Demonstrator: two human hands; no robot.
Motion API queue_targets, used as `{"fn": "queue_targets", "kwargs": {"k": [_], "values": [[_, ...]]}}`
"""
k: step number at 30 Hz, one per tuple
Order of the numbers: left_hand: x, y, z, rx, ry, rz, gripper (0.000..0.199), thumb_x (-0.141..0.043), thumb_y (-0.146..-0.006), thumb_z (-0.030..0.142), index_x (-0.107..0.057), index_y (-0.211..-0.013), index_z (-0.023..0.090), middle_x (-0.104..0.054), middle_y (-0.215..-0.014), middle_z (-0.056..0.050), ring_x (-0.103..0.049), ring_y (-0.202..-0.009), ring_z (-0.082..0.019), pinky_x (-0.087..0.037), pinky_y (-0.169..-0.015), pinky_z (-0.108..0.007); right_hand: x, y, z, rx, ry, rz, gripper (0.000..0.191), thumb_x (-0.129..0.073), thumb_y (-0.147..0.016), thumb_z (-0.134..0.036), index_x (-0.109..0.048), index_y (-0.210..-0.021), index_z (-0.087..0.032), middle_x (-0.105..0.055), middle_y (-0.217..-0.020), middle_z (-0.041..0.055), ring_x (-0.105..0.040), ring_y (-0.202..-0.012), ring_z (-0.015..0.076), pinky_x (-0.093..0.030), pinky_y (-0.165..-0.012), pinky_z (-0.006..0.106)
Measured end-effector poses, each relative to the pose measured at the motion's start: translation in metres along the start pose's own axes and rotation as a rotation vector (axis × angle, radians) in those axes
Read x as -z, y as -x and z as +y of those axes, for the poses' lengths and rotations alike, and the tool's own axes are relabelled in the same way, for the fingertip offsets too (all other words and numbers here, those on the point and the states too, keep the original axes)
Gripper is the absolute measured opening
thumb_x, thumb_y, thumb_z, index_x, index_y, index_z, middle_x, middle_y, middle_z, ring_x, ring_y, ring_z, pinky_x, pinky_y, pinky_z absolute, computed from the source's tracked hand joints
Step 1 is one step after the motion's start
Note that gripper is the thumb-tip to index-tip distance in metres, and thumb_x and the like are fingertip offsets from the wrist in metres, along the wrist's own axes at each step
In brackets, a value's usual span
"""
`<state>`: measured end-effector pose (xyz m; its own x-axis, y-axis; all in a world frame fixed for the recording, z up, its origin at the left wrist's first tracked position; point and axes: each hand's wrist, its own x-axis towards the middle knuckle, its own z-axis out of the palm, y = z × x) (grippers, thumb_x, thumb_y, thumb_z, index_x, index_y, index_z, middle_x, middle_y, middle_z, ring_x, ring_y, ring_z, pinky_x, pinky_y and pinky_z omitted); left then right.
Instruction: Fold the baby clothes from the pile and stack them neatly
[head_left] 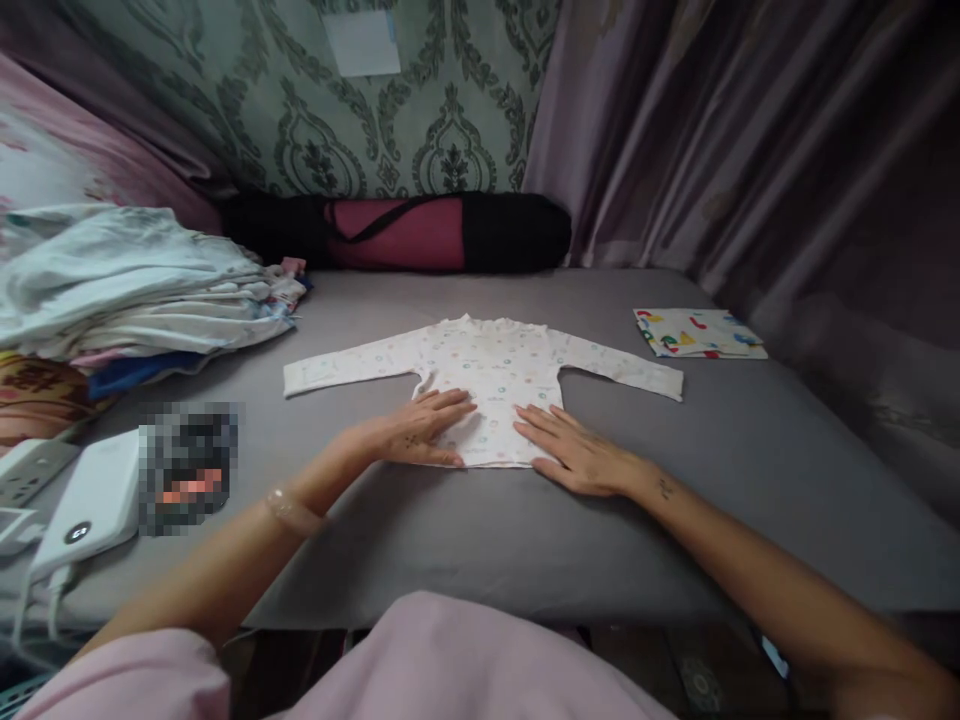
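Note:
A small white long-sleeved shirt [491, 370] with a tiny coloured print lies spread on the grey sheet [420, 550], its sleeves stretched out to both sides and its collar pointing away from me. My left hand [424, 428] rests flat on the lower left of the shirt's body, fingers extended. On the lower right, my right hand [574, 450] lies flat with its fingers over the fabric near the hem. Neither hand grips the cloth.
Stacked clothes [142, 290] are piled at the left. A folded cloth with a colourful print [701, 333] lies at the right. Along the wall stretches a black and red bag [397, 232]. A white power bank [94, 495] and a power strip [34, 468] sit at near left.

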<state>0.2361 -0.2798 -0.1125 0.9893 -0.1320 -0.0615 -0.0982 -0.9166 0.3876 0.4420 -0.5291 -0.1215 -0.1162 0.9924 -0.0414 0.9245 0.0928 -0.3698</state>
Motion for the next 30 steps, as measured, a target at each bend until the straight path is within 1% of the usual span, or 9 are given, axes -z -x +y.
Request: {"fn": "queue_targets", "kwargs": {"k": [5,9,13,16,20,23,26,28,30], "values": [[-0.008,0.038,0.024,0.009,0.032,0.087,0.044,-0.049,-0.093,0.041,-0.049,-0.135,0.028,-0.047,-0.141,-0.01,-0.045,-0.129,-0.024,-0.037,-0.107,-0.038,-0.005,0.033,-0.016,-0.021,0.004,0.136,0.044,-0.042,-0.096,-0.033,-0.048,-0.138,-0.021,-0.046,-0.144,0.0101,-0.041,-0.133,0.0223,-0.032,-0.113,0.043],[-0.018,0.051,0.036,0.058,0.006,0.175,0.033,-0.04,-0.098,0.035,-0.055,-0.126,0.027,-0.058,-0.122,-0.008,-0.054,-0.113,-0.02,-0.045,-0.097,-0.032,-0.005,0.043,-0.018,-0.052,0.027,0.236,0.033,-0.042,-0.096,-0.027,-0.059,-0.124,-0.022,-0.059,-0.127,0.0108,-0.055,-0.116,0.0222,-0.046,-0.1,0.04],[-0.02,0.049,0.04,0.048,-0.089,0.171,0.034,-0.031,-0.1,0.031,-0.055,-0.124,0.024,-0.06,-0.113,-0.008,-0.055,-0.107,-0.02,-0.046,-0.093,-0.033,-0.001,0.035,-0.02,-0.047,0.14,0.198,0.026,-0.042,-0.096,-0.023,-0.063,-0.111,-0.02,-0.063,-0.111,0.0108,-0.059,-0.1,0.0214,-0.05,-0.088,0.037],[-0.02,0.044,0.042,0.042,-0.155,0.141,0.034,-0.029,-0.1,0.026,-0.055,-0.121,0.02,-0.062,-0.107,-0.01,-0.057,-0.1,-0.021,-0.048,-0.089,-0.036,0.002,0.027,-0.021,-0.065,0.23,0.136,0.028,-0.039,-0.094,-0.012,-0.064,-0.102,-0.02,-0.064,-0.104,0.0094,-0.059,-0.092,0.0198,-0.049,-0.082,0.033],[-0.017,0.041,0.04,0.061,-0.1,0.159,0.033,-0.028,-0.098,0.019,-0.055,-0.117,0.02,-0.061,-0.103,-0.01,-0.057,-0.096,-0.02,-0.048,-0.086,-0.034,0.009,0.024,-0.017,-0.107,0.226,0.089,0.035,-0.036,-0.088,-0.002,-0.063,-0.103,-0.019,-0.064,-0.101,0.0085,-0.057,-0.091,0.0191,-0.046,-0.08,0.031],[-0.009,0.043,0.036,0.069,-0.005,0.165,0.034,-0.025,-0.099,0.021,-0.057,-0.11,0.019,-0.06,-0.097,-0.009,-0.057,-0.09,-0.018,-0.048,-0.08,-0.03,0.023,0.025,-0.017,-0.092,0.158,0.055,0.03,-0.038,-0.092,-0.01,-0.064,-0.103,-0.02,-0.066,-0.096,0.0068,-0.058,-0.087,0.0185,-0.043,-0.078,0.029],[0.001,0.037,0.034,0.062,0.07,0.143,0.033,-0.033,-0.099,0.032,-0.062,-0.093,0.02,-0.06,-0.085,-0.005,-0.058,-0.08,-0.016,-0.047,-0.074,-0.026,0.034,0.016,-0.017,-0.127,0.08,0.026,0.029,-0.04,-0.097,-0.031,-0.067,-0.09,-0.021,-0.067,-0.082,0.0038,-0.059,-0.077,0.0167,-0.042,-0.074,0.028],[0.003,0.022,0.033,0.106,0.061,0.195,0.035,-0.034,-0.099,0.036,-0.063,-0.086,0.02,-0.061,-0.081,-0.005,-0.058,-0.078,-0.016,-0.047,-0.073,-0.027,0.035,-0.003,-0.015,-0.192,0.067,0.074,0.038,-0.036,-0.098,-0.037,-0.067,-0.084,-0.02,-0.067,-0.078,0.0039,-0.06,-0.075,0.0165,-0.043,-0.075,0.029],[-0.002,0.0,0.032,0.166,-0.003,0.285,0.035,-0.032,-0.099,0.034,-0.063,-0.096,0.018,-0.064,-0.092,-0.008,-0.06,-0.088,-0.019,-0.048,-0.08,-0.031,0.027,-0.03,-0.009,-0.232,0.094,0.189,0.04,-0.032,-0.099,-0.036,-0.068,-0.092,-0.018,-0.069,-0.09,0.0082,-0.062,-0.088,0.019,-0.043,-0.084,0.032]]}}
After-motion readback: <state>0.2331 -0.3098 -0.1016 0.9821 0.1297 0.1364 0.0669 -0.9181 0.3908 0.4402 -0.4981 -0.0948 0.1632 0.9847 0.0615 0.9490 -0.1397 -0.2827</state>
